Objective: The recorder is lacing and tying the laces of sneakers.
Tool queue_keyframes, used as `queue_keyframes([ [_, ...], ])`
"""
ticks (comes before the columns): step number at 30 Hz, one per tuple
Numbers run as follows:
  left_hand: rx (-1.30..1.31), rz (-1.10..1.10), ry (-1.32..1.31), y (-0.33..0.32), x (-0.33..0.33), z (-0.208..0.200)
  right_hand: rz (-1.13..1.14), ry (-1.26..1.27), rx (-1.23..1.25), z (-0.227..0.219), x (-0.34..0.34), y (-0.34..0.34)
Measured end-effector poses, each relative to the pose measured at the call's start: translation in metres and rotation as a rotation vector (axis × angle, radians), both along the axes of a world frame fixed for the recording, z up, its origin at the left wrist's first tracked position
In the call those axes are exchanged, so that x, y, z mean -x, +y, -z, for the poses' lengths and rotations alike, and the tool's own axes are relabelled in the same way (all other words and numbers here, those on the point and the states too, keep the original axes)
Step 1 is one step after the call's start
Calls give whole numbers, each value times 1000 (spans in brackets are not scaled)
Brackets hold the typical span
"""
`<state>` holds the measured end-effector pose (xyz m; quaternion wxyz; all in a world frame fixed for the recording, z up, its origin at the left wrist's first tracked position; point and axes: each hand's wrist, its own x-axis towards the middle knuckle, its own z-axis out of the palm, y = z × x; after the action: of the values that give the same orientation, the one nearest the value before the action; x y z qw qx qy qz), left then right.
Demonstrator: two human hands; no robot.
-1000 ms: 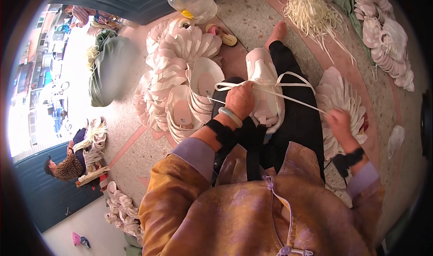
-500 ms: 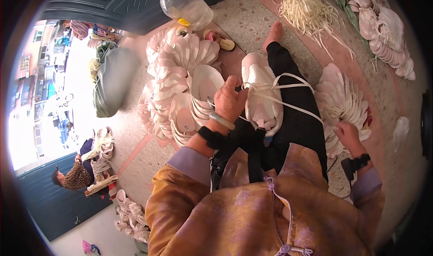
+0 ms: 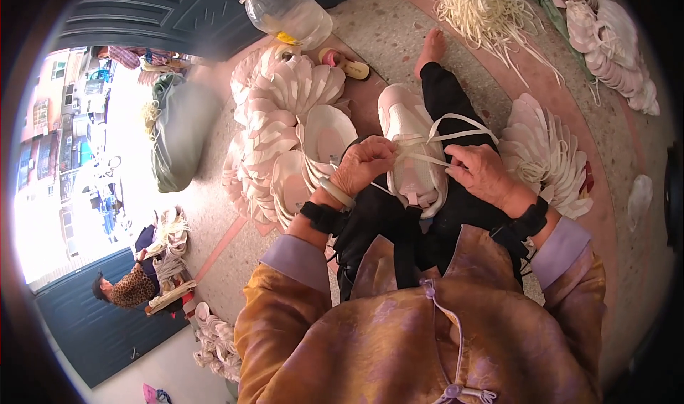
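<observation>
A white and pale pink shoe upper point(image 3: 402, 113) lies between my legs, its toe pointing away from me. Cream shoelaces point(image 3: 422, 159) run across its eyelets, and one loops to the right over my black trouser leg. At the upper's left edge, my left hand point(image 3: 363, 165) has its fingers closed in a pinch at the laces. On the other side, my right hand point(image 3: 486, 177) pinches a lace drawn out to the right from the eyelets. The fingertips partly hide how the laces pass at the middle.
Stacked shoe uppers point(image 3: 281, 105) lie to my left, and another fanned stack point(image 3: 547, 144) to my right. Farther off are a heap of cream laces point(image 3: 484, 11), a plastic bottle point(image 3: 291, 12), a slipper point(image 3: 347, 65) and a green sack point(image 3: 177, 144). Another person point(image 3: 127, 288) sits at far left.
My right hand has come in from beside the right stack to the upper and now grips a lace. My left hand has shifted slightly right, onto the laces.
</observation>
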<state>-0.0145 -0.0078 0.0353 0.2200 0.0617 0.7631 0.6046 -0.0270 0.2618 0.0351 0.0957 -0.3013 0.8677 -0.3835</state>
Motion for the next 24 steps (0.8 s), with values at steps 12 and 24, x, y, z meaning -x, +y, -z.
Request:
queue_keyframes([
  [12,7,-271,-206,17,-1,21,-123,49,49,-12,-12,12],
  [24,284,-234,163,35,-9,9,7,-26,2,-30,-57,80],
])
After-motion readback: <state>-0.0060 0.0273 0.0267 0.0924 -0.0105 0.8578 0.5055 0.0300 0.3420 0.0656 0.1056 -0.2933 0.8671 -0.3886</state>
